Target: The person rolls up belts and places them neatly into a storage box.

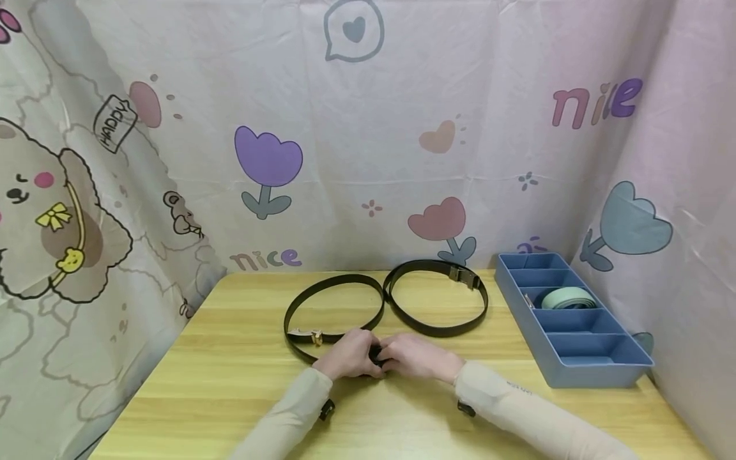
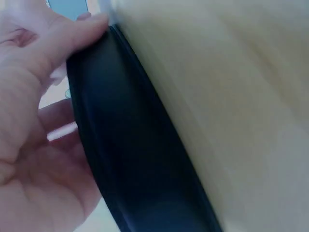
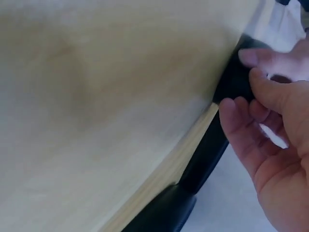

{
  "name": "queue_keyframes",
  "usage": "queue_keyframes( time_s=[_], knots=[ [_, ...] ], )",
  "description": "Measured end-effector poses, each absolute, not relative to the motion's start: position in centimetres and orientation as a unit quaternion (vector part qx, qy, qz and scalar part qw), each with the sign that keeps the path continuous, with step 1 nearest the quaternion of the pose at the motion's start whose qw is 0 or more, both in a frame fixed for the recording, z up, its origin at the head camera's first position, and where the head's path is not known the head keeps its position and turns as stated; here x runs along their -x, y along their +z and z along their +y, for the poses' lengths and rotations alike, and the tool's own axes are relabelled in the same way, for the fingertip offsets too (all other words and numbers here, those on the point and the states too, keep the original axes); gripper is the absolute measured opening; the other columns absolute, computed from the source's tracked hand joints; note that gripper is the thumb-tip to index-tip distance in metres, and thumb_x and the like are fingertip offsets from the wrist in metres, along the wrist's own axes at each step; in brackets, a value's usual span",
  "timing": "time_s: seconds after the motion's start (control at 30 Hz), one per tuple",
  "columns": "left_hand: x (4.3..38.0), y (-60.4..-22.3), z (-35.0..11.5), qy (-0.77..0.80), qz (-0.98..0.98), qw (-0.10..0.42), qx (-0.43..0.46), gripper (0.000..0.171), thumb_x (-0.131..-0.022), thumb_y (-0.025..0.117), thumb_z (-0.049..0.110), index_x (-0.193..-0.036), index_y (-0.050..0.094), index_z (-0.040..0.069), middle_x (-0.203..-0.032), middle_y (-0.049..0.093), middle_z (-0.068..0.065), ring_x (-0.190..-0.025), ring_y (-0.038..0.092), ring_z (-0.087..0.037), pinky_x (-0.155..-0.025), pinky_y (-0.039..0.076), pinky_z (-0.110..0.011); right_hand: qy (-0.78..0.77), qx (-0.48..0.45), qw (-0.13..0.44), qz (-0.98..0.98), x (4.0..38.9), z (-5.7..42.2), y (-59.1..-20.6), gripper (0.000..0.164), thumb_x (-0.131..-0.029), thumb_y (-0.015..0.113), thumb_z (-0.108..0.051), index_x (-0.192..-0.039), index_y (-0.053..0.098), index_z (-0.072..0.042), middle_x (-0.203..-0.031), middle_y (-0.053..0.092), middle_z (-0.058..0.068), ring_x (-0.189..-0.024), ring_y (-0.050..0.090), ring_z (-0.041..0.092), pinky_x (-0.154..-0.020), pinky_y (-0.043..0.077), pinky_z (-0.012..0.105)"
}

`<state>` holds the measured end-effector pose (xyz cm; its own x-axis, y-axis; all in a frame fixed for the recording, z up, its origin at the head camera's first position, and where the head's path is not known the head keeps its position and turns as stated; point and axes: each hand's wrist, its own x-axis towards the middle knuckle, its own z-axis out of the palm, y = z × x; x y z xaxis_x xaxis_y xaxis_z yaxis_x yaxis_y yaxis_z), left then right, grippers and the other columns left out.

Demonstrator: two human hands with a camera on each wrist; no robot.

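Both hands are together at the near side of a black belt [image 1: 333, 278] with a gold buckle [image 1: 317, 338], which lies looped on the table. My left hand [image 1: 349, 354] pinches the dark strap [image 2: 120, 121], its thumb on the near face and fingers behind. My right hand [image 1: 420, 356] has its thumb and index finger on a piece of black strap [image 3: 234, 87], close beside the left hand. The fingers cover most of the strap between them in the head view. A second black belt [image 1: 437, 331] with a dark metal buckle [image 1: 462, 276] lies looped to the right, against the first.
A blue divided box [image 1: 526, 338] stands at the table's right side, a rolled pale green belt [image 1: 568, 298] in one compartment. Behind the wooden table [image 1: 190, 383] hangs a printed curtain [image 1: 368, 128], which also lines both sides.
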<state>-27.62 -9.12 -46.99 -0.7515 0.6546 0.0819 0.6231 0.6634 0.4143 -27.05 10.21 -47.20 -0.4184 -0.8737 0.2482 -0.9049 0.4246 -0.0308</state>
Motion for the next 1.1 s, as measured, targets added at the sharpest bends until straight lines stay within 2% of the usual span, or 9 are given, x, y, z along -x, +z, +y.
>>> queue_keyframes(
  time_s=[0.13,0.2,0.4,0.57,0.67,0.8,1.0,1.1],
  knots=[
    [27.8,-46.8,-9.8,0.182,0.908,0.074,-0.370,0.040,-0.068,0.088,0.031,-0.102,0.068,0.025,-0.090,0.061,0.014,-0.084,0.054,-0.004,-0.080,0.047,-0.024,0.081,-0.534,0.087,-0.837,27.1,10.3,-47.1,0.009,-0.091,0.069,-0.024,-0.095,0.076,-0.021,-0.090,0.063,-0.009,-0.083,0.058,0.000,-0.078,0.047,0.014],
    [27.9,-46.7,-10.0,0.181,0.904,0.091,-0.377,0.043,-0.068,0.087,0.029,-0.106,0.067,0.026,-0.094,0.061,0.013,-0.088,0.055,-0.006,-0.083,0.046,-0.024,0.070,-0.540,0.084,-0.835,27.2,10.4,-47.0,0.010,-0.091,0.069,-0.023,-0.098,0.076,-0.020,-0.094,0.064,-0.009,-0.088,0.060,0.001,-0.082,0.048,0.015],
    [28.2,-46.8,-9.9,0.198,0.904,0.085,-0.370,0.027,-0.069,0.086,0.027,-0.088,0.067,0.025,-0.080,0.061,0.016,-0.070,0.052,-0.003,-0.068,0.044,-0.018,0.034,-0.545,0.091,-0.833,27.0,10.3,-46.9,0.011,-0.093,0.066,-0.019,-0.103,0.072,-0.019,-0.100,0.063,-0.006,-0.090,0.058,0.003,-0.081,0.049,0.019],
    [28.2,-47.0,-9.8,0.193,0.914,0.069,-0.351,0.027,-0.066,0.089,0.033,-0.079,0.067,0.025,-0.072,0.059,0.016,-0.064,0.049,-0.001,-0.064,0.044,-0.019,0.016,-0.541,0.123,-0.832,26.7,9.8,-47.3,0.009,-0.094,0.065,-0.025,-0.097,0.070,-0.020,-0.099,0.063,-0.005,-0.088,0.059,0.006,-0.079,0.050,0.022],
    [28.2,-47.1,-9.9,0.191,0.915,0.060,-0.349,0.028,-0.064,0.089,0.036,-0.078,0.066,0.026,-0.072,0.059,0.016,-0.063,0.049,-0.001,-0.063,0.044,-0.019,0.024,-0.537,0.126,-0.834,26.7,9.6,-47.4,0.008,-0.093,0.066,-0.028,-0.094,0.071,-0.021,-0.091,0.061,-0.007,-0.082,0.055,0.005,-0.073,0.048,0.020],
    [28.2,-47.0,-10.4,0.198,0.908,0.076,-0.361,0.032,-0.067,0.089,0.035,-0.088,0.067,0.026,-0.079,0.061,0.016,-0.069,0.051,-0.001,-0.067,0.044,-0.018,0.021,-0.551,0.118,-0.826,27.0,9.7,-47.2,0.009,-0.091,0.068,-0.026,-0.096,0.074,-0.021,-0.087,0.058,-0.008,-0.080,0.053,0.004,-0.072,0.045,0.018],
    [28.3,-46.7,-11.0,0.217,0.892,0.140,-0.372,0.047,-0.071,0.087,0.021,-0.113,0.064,0.026,-0.078,0.060,0.008,-0.065,0.049,-0.001,-0.060,0.043,-0.019,0.012,-0.565,0.085,-0.821,27.7,10.4,-46.5,0.012,-0.089,0.071,-0.022,-0.100,0.074,-0.022,-0.100,0.064,-0.008,-0.086,0.055,0.005,-0.074,0.045,0.016],
    [28.3,-46.6,-10.8,0.222,0.893,0.136,-0.367,0.047,-0.072,0.086,0.021,-0.114,0.066,0.026,-0.076,0.060,0.007,-0.062,0.048,-0.001,-0.059,0.042,-0.019,0.012,-0.563,0.074,-0.823,27.8,10.6,-46.3,0.014,-0.088,0.071,-0.021,-0.102,0.074,-0.022,-0.105,0.066,-0.008,-0.087,0.054,0.006,-0.074,0.045,0.015]
  ],
)
